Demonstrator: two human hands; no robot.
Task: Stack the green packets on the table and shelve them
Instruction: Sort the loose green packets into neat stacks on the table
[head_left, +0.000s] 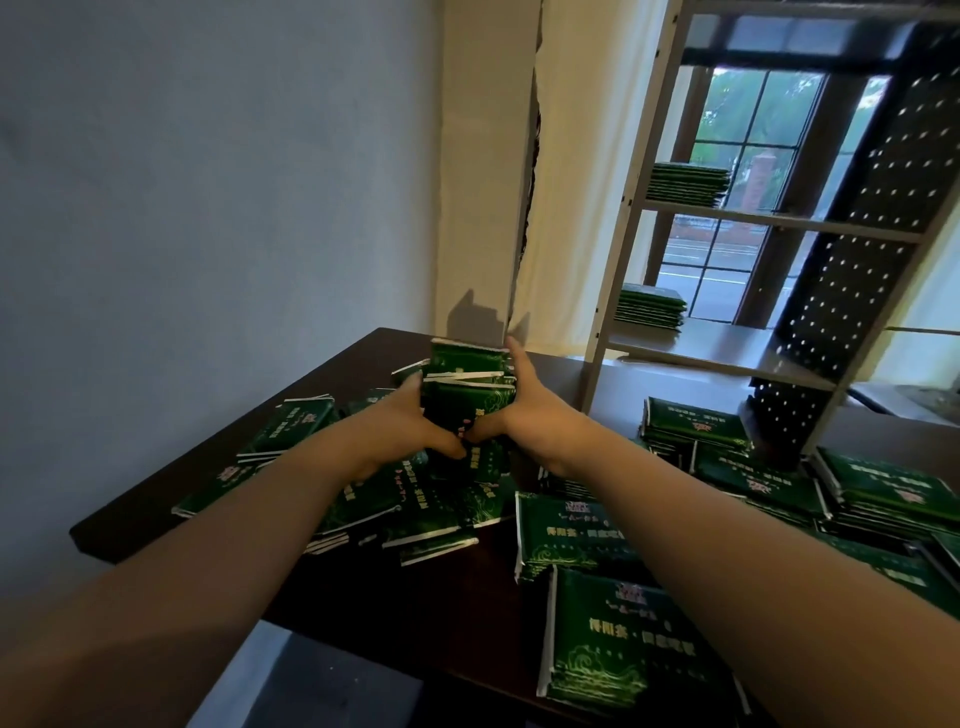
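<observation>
Head view, and straight into it: reaching out over the dark counter (457, 597) with both bare arms. Clasping a bundle of green packets (467, 379) from either side, out toward the far left part of the counter, above a scattered heap (441, 499). Left hand (410, 415) clamped on the bundle's left side, fingers (414, 382) wrapped round its far edge, thumb across the near face. Right hand (530, 410) pressed to the right side, its fingers fairly straight and pointing up along the edge, thumb folded in to meet the other thumb. Bundle edges uneven, white seams poking out at odd angles. Cannot tell whether its underside touches the heap.

Off to the left of the hands, more loose packets (291, 431) sprawled flat. Over on the right, neater piles (696, 426) just beside the foot of the shelf unit (627, 234), and another pile (883, 488) nearer the right edge. Closest in, single packets (623, 639) lying face up at the near right.

On the shelf unit, two tidy stacks: upper stack (685, 184) on the higher board, lower stack (652, 306) one board down, both at the left end. Behind, a window (753, 130), with a black perforated panel (883, 208) to the right and a pale curtain (571, 156) in the corner.
</observation>
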